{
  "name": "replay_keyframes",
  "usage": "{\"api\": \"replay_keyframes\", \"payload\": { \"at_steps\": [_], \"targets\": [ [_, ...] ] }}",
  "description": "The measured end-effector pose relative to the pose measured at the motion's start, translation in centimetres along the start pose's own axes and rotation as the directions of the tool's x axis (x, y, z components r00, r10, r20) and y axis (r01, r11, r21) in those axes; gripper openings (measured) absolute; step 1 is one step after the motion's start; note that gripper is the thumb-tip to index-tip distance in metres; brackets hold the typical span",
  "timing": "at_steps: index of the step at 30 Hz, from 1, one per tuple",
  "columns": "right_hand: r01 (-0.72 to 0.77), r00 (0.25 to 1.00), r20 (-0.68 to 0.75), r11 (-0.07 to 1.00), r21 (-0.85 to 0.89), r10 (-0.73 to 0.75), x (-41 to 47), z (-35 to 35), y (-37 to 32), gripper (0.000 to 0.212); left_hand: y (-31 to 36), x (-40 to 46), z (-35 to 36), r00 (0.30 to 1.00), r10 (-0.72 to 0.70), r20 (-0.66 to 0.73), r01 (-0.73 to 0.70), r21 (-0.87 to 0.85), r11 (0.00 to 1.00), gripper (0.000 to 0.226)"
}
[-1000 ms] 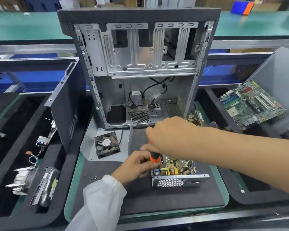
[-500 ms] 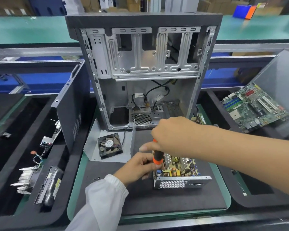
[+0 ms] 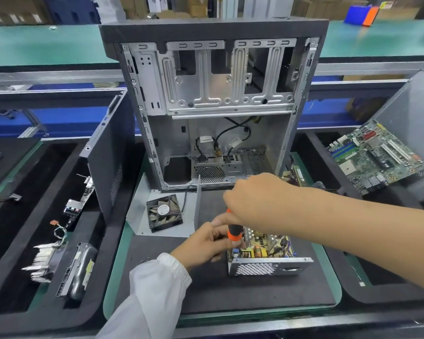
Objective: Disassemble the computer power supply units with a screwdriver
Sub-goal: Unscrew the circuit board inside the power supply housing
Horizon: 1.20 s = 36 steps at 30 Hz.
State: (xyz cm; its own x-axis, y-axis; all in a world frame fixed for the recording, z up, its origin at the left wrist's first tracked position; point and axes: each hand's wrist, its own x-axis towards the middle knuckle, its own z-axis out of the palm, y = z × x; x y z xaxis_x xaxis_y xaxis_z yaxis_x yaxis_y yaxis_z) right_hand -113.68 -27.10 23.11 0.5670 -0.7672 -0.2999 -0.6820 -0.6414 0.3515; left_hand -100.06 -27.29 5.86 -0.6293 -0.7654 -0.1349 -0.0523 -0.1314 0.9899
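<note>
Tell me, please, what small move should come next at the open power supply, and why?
Probably keep turning the screwdriver: the right hand grips its handle upright over the power supply board's near-left corner, and the left hand steadies it low down. The tip is hidden.

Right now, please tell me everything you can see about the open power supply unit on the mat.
The power supply unit is a small box of bare grey metal with its top cover off, so the circuit board with yellow and dark parts shows inside. Its near wall has a mesh of vent holes. It sits flat on the dark mat, before the computer case. The left hand rests at its left edge; the right hand holds an orange-and-black screwdriver down into it.
</note>
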Motion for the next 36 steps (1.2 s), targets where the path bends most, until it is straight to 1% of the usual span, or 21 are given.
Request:
{"api": "replay_keyframes", "payload": {
  "at_steps": [2, 3, 5, 7, 8, 10, 11, 13, 14, 15, 17, 19, 21, 22, 24, 26, 28, 29, 31, 34, 36],
  "targets": [
    [0.075, 0.996, 0.045, 0.997, 0.019, -0.075, 0.0, 0.1, 0.0, 0.02, -0.2, 0.2, -0.1, 1.0, 0.001, -0.001, -0.001, 0.014, 1.0, 0.012],
    [0.111, 0.99, 0.088, 0.993, 0.046, -0.114, 0.0, 0.1, 0.1, 0.022, -0.3, 0.3, -0.1, 1.0, 0.005, 0.001, -0.005, 0.016, 1.0, 0.016],
    [0.194, 0.969, 0.131, 0.975, 0.105, -0.207, -0.2, -0.2, 0.6, 0.035, -0.3, 0.4, -0.1, 1.0, -0.001, -0.006, 0.001, 0.02, 1.0, 0.023],
    [0.252, 0.951, 0.143, 0.955, 0.16, -0.275, -0.3, -0.4, 0.8, 0.042, -0.3, 0.5, 0.0, 1.0, -0.002, 0.002, 0.002, 0.031, 1.0, 0.02],
    [0.236, 0.952, 0.15, 0.95, 0.204, -0.268, -0.3, -0.4, 0.8, 0.042, -0.3, 0.5, 0.0, 1.0, 0.01, 0.01, -0.01, 0.045, 0.999, 0.016],
    [0.128, 0.982, 0.104, 0.964, 0.231, -0.156, -0.2, -0.5, 0.7, 0.039, -0.3, 0.5, -0.2, 0.999, 0.037, 0.012, -0.038, 0.088, 0.995, 0.013],
    [0.058, 0.995, 0.064, 0.981, 0.187, -0.071, -0.1, -0.6, 0.5, 0.034, -0.3, 0.5, -0.2, 0.999, 0.053, 0.013, -0.054, 0.089, 0.995, 0.011],
    [-0.035, 0.999, -0.014, 0.998, 0.061, 0.036, 0.1, -0.6, 0.1, 0.036, -0.2, 0.4, -0.1, 0.999, 0.043, 0.012, -0.044, 0.045, 0.998, 0.009],
    [-0.034, 0.999, -0.041, 0.999, 0.003, 0.034, 0.1, -0.3, -0.1, 0.036, -0.2, 0.4, 0.0, 1.0, 0.026, 0.014, -0.026, 0.035, 0.999, 0.011],
    [-0.01, 0.998, -0.056, 1.0, -0.027, 0.008, 0.1, -0.1, -0.2, 0.031, -0.2, 0.5, 0.0, 1.0, 0.019, 0.014, -0.02, 0.037, 0.999, 0.015],
    [0.056, 0.998, -0.003, 0.998, 0.015, -0.056, 0.0, 0.2, 0.1, 0.013, -0.2, 0.5, 0.0, 1.0, 0.029, 0.012, -0.029, 0.042, 0.999, 0.017],
    [0.143, 0.983, 0.097, 0.981, 0.129, -0.156, -0.2, 0.2, 0.8, 0.032, -0.2, 0.5, -0.1, 0.999, 0.04, 0.018, -0.04, 0.045, 0.998, 0.017],
    [0.203, 0.963, 0.13, 0.955, 0.218, -0.235, -0.3, 0.0, 1.3, 0.043, 0.0, 0.6, -0.2, 0.999, 0.037, 0.026, -0.038, 0.059, 0.998, 0.015],
    [0.194, 0.967, 0.116, 0.949, 0.249, -0.228, -0.3, -0.1, 1.3, 0.042, 0.0, 0.5, -0.2, 0.999, 0.039, 0.032, -0.041, 0.066, 0.997, 0.015],
    [0.095, 0.993, 0.044, 0.966, 0.241, -0.108, 0.0, 0.1, 1.1, 0.037, 0.1, 0.5, -0.3, 0.998, 0.048, 0.036, -0.051, 0.079, 0.996, 0.016],
    [-0.027, 0.999, -0.031, 0.993, 0.116, 0.031, 0.3, 0.0, 0.6, 0.038, 0.0, 0.5, -0.3, 0.999, 0.043, 0.021, -0.044, 0.071, 0.997, 0.014],
    [-0.044, 0.996, -0.071, 0.998, 0.045, 0.047, 0.6, 0.1, 0.2, 0.034, 0.0, 0.5, -0.3, 0.999, 0.015, 0.029, -0.017, 0.047, 0.999, 0.013],
    [-0.019, 0.998, -0.064, 0.998, 0.055, 0.023, 0.6, 0.2, 0.2, 0.029, 0.0, 0.6, -0.2, 0.999, 0.006, 0.034, -0.008, 0.04, 0.999, 0.015],
    [0.047, 0.998, 0.029, 0.992, 0.113, -0.051, 0.2, 0.0, 0.5, 0.021, -0.1, 0.6, -0.2, 0.999, 0.006, 0.042, -0.007, 0.023, 1.0, 0.016],
    [0.128, 0.967, 0.193, 0.972, 0.2, -0.167, -0.2, -0.8, 1.4, 0.029, -0.3, 0.9, 0.0, 0.999, 0.019, 0.039, -0.02, 0.022, 1.0, 0.019],
    [0.115, 0.958, 0.233, 0.971, 0.21, -0.164, -0.2, -1.3, 1.5, 0.031, -0.3, 1.0, 0.1, 0.999, 0.028, 0.042, -0.029, 0.017, 0.999, 0.021]
  ]
}}
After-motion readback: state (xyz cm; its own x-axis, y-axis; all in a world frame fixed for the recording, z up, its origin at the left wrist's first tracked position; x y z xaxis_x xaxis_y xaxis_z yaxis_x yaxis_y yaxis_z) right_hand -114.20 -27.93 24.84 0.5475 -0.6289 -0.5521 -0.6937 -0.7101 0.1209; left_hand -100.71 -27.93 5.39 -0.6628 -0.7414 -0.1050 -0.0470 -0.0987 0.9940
